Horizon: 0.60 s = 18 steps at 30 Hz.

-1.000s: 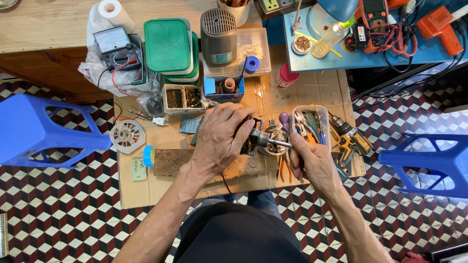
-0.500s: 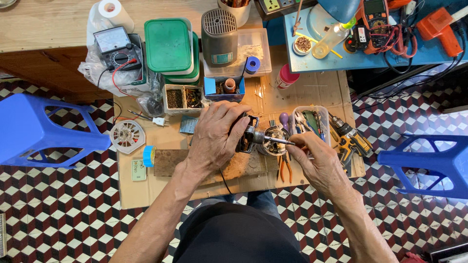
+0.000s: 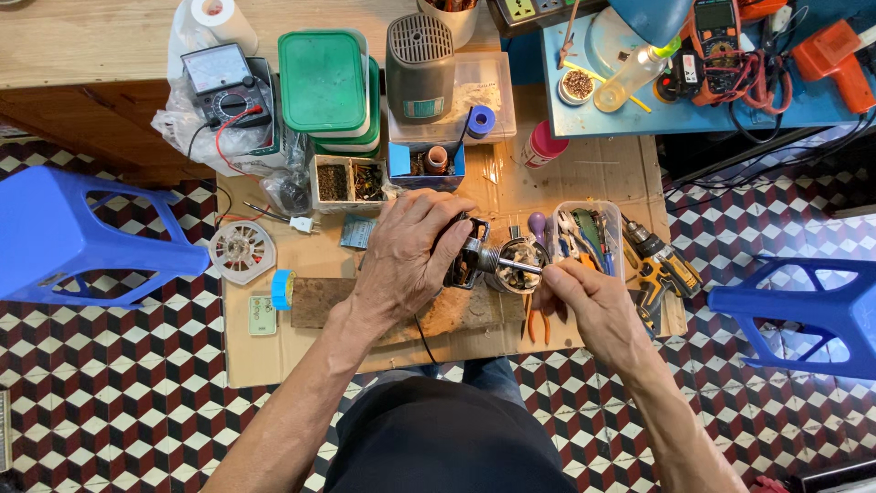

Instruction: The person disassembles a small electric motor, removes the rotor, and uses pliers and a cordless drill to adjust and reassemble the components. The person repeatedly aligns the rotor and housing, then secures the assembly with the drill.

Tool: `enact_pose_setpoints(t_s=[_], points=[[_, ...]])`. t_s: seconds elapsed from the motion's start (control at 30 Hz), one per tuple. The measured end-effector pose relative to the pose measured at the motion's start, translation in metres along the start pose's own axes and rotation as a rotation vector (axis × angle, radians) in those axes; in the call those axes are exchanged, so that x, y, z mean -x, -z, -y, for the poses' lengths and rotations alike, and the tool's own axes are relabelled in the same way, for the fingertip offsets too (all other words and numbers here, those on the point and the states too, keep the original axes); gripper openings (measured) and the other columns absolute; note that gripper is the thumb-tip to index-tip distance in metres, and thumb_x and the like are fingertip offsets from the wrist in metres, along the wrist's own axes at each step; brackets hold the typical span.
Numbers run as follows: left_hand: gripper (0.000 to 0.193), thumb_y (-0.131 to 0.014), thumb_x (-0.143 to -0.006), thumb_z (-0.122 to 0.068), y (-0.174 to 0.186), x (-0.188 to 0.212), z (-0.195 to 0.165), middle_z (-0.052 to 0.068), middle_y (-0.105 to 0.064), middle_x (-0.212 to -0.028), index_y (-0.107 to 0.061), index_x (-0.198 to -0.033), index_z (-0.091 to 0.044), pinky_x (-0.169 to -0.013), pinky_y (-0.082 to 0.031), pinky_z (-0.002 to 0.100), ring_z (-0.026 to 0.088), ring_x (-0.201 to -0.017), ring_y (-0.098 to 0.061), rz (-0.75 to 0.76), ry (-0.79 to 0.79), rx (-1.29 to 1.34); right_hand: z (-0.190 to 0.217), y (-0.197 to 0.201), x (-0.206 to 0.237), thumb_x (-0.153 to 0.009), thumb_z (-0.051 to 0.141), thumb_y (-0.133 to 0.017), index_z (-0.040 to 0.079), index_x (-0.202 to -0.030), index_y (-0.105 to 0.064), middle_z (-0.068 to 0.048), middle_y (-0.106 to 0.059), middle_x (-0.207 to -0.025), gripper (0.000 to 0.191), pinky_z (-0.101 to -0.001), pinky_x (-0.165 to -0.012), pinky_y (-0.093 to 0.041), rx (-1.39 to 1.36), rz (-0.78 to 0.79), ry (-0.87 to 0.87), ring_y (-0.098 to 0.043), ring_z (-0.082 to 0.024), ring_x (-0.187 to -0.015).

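- While the left hand (image 3: 406, 260) wraps over a small dark motor part (image 3: 467, 260), its fingers are curled tight round it, holding it just above the wooden block (image 3: 461, 315).
- Right hand (image 3: 584, 301) sits on the other side of the motor part, fingertips pinched shut on a thin metal shaft (image 3: 518, 267) that runs into the part's end.
- Directly behind the shaft lies a small round tin (image 3: 518, 278) of bits.
- Beyond the motor part, a clear tray of hand tools (image 3: 586, 236), then a yellow and black cordless drill (image 3: 659, 272) further out the same way.
- Opposite side of the motor part: a white round fan wheel (image 3: 241, 252) and a blue tape roll (image 3: 282, 288) on the cardboard sheet (image 3: 593, 173).
- Above the motor part, a grey motor cover (image 3: 420, 66) and green-lidded boxes (image 3: 326, 84).
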<state>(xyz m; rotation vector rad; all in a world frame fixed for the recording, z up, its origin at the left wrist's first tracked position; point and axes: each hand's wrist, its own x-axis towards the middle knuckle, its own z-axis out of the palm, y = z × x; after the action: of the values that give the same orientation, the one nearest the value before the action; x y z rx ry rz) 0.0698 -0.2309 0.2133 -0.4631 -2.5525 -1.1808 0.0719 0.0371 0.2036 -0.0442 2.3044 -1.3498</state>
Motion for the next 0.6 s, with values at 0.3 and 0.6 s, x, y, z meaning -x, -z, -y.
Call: enact_pose_setpoints(t_s=[0.3,0.6], points=[[0.025,-0.054,-0.107,-0.024,0.0,-0.002,0.0,0.007,-0.066,-0.115,-0.066,-0.123,-0.007,-0.102,-0.043,0.044,0.028,-0.116,-0.059,-0.012,-0.018,-0.006,0.001,-0.012,0.0,-0.108,0.034,-0.051,0.013,-0.071,-0.058,-0.001,-0.059,-0.057,0.043,-0.0219,-0.044,-0.04,-0.819,0.149,-0.132,-0.049,-0.007,-0.046],[0.025,-0.055,-0.107,-0.024,0.001,-0.002,0.004,0.007,-0.066,-0.114,-0.066,-0.122,-0.007,-0.101,-0.044,0.043,0.028,-0.116,-0.059,-0.011,-0.029,0.001,0.01,-0.004,0.006,-0.106,0.03,-0.051,-0.001,-0.103,-0.068,-0.005,-0.062,-0.081,0.035,-0.0275,-0.066,-0.049,0.368,-0.174,0.512,-0.059,-0.013,-0.072]])
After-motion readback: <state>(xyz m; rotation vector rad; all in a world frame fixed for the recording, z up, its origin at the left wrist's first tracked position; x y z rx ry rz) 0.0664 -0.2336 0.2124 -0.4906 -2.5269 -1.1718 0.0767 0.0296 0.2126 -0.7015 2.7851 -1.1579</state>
